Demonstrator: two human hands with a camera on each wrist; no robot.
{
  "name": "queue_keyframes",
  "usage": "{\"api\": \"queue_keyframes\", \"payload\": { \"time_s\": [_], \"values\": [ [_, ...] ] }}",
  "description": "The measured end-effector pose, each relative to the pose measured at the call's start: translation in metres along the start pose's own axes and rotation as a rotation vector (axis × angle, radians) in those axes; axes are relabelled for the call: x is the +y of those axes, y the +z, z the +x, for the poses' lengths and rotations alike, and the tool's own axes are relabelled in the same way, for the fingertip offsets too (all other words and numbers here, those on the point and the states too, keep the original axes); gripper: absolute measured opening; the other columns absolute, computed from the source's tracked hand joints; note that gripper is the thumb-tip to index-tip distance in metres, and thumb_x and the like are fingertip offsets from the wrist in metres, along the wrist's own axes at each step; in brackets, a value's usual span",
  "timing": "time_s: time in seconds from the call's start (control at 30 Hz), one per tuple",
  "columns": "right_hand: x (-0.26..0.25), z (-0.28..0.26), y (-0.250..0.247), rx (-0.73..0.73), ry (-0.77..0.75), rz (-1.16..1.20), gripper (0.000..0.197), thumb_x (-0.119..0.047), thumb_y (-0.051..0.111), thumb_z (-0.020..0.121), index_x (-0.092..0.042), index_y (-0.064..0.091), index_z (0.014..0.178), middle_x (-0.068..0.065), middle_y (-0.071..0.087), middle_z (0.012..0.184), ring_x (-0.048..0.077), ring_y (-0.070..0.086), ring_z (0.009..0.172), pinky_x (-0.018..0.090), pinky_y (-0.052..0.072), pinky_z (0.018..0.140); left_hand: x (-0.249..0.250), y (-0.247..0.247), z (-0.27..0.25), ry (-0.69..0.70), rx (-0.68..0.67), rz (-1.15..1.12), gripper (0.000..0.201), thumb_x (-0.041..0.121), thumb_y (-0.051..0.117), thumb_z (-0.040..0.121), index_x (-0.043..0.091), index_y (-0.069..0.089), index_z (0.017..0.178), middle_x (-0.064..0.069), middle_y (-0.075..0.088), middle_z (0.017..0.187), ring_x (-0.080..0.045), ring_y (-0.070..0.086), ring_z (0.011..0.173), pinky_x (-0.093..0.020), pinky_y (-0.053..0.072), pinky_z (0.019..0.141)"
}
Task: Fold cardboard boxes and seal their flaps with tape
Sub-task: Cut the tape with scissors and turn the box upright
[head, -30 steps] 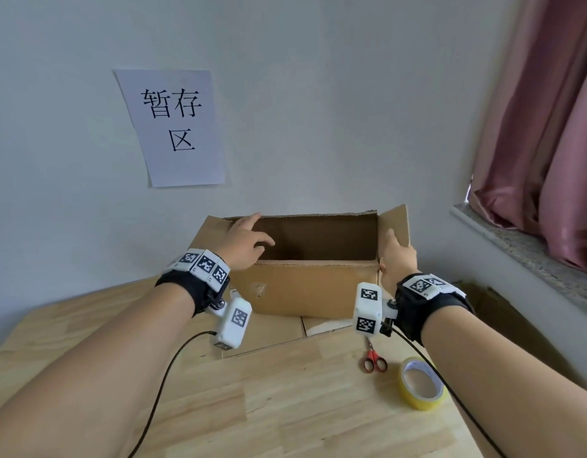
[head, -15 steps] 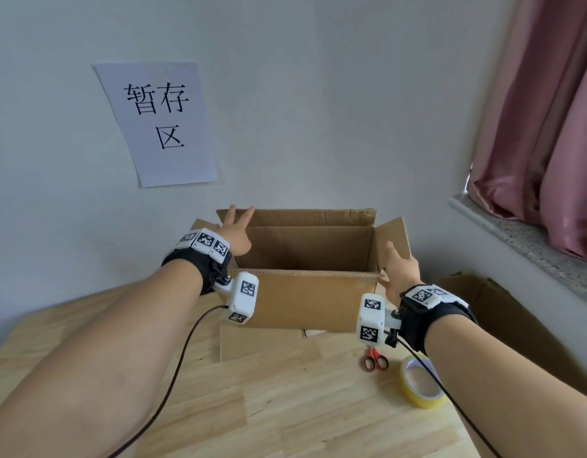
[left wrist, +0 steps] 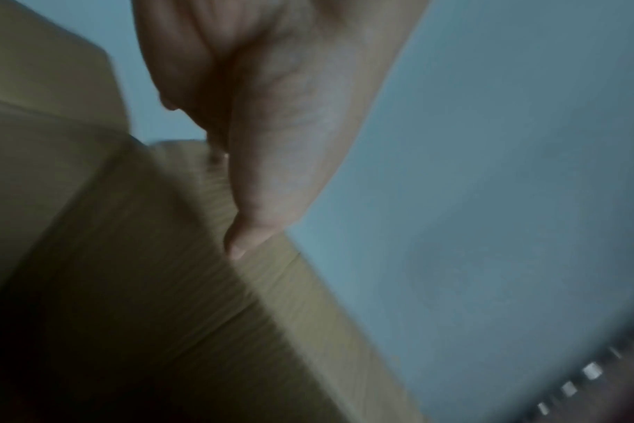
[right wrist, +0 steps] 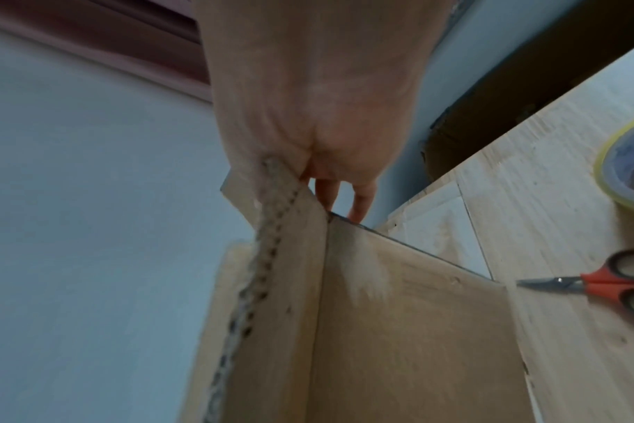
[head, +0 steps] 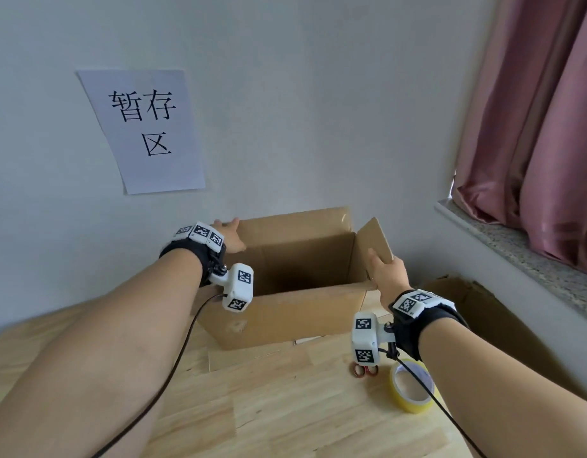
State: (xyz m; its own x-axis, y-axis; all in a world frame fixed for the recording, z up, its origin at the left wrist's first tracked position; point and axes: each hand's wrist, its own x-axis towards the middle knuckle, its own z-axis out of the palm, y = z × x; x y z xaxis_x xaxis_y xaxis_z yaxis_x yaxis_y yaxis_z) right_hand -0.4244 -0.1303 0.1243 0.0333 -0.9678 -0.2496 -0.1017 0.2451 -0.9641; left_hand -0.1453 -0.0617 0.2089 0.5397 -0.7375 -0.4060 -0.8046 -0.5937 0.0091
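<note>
A paper sign with printed characters hangs on the wall above and left of the cardboard box. The box stands open-topped on the wooden table, close against the wall. The left hand is at the box's far left corner, fingers reaching over the top of the left flap; in the left wrist view the thumb lies straight along the cardboard, but the picture is blurred and I cannot tell whether the fingers curl round the flap or only press it. On the box's right side the upright right flap is pinched by the right hand: the right wrist view shows its corrugated edge wedged between thumb and palm, with fingers behind the flap. In front of the box's right corner, scissors with red handles lie flat on the table, and just right of them sits a roll of yellow tape. Right of the box, beyond the table edge, another piece of cardboard leans below the stone windowsill, with a pink curtain above.
</note>
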Motion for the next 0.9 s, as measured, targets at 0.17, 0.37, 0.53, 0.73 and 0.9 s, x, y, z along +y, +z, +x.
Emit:
{"api": "queue_keyframes", "payload": {
  "time_s": [0.17, 0.37, 0.53, 0.73, 0.9],
  "values": [
    [0.004, -0.003, 0.001, -0.025, -0.017, -0.009, 0.017, -0.028, 0.046, 0.097, -0.013, 0.053, 0.101, 0.001, 0.050, 0.075, 0.011, 0.044, 0.063, 0.025, 0.038, 0.059, -0.016, 0.012, -0.006, -0.001, -0.095, 0.017, 0.076, 0.036, 0.049, 0.096, 0.025, -0.002, 0.153, -0.013, 0.005, 0.159, -0.032, 0.023, 0.142, -0.038, 0.026, 0.113],
    [0.005, -0.001, 0.013, 0.030, 0.011, -0.013, 0.029, -0.031, 0.047, 0.095, -0.009, 0.059, 0.109, -0.002, 0.046, 0.066, 0.014, 0.042, 0.057, 0.030, 0.038, 0.061, -0.039, 0.014, -0.022, 0.006, -0.002, -0.131, 0.071, 0.029, 0.050, 0.097, 0.029, 0.006, 0.152, -0.009, -0.014, 0.158, -0.034, 0.011, 0.145, -0.047, 0.027, 0.113],
    [0.008, 0.000, 0.016, 0.047, 0.002, -0.029, 0.039, -0.032, 0.047, 0.096, -0.003, 0.058, 0.121, 0.007, 0.055, 0.086, 0.024, 0.050, 0.081, 0.034, 0.042, 0.076, -0.068, 0.036, -0.043, -0.038, 0.120, -0.118, 0.050, 0.017, 0.046, 0.097, 0.010, 0.032, 0.145, -0.015, 0.035, 0.148, -0.033, 0.036, 0.134, -0.037, 0.031, 0.107],
    [0.012, -0.002, 0.011, 0.037, 0.030, -0.103, 0.045, -0.037, 0.044, 0.097, -0.003, 0.054, 0.124, 0.011, 0.056, 0.095, 0.027, 0.053, 0.086, 0.038, 0.046, 0.084, -0.094, 0.078, -0.047, -0.261, 0.139, -0.562, 0.072, 0.026, 0.058, 0.092, 0.010, 0.015, 0.148, -0.016, 0.043, 0.140, -0.034, 0.048, 0.121, -0.036, 0.043, 0.092],
    [0.017, -0.008, 0.009, -0.105, 0.180, -0.188, 0.044, -0.047, 0.044, 0.094, -0.008, 0.050, 0.115, 0.012, 0.059, 0.091, 0.030, 0.058, 0.086, 0.043, 0.051, 0.088, -0.086, 0.092, -0.057, -0.441, 0.184, -1.198, 0.045, 0.016, 0.053, 0.095, -0.006, 0.042, 0.133, -0.018, 0.055, 0.124, -0.034, 0.053, 0.113, -0.037, 0.048, 0.081]
  ]
}}
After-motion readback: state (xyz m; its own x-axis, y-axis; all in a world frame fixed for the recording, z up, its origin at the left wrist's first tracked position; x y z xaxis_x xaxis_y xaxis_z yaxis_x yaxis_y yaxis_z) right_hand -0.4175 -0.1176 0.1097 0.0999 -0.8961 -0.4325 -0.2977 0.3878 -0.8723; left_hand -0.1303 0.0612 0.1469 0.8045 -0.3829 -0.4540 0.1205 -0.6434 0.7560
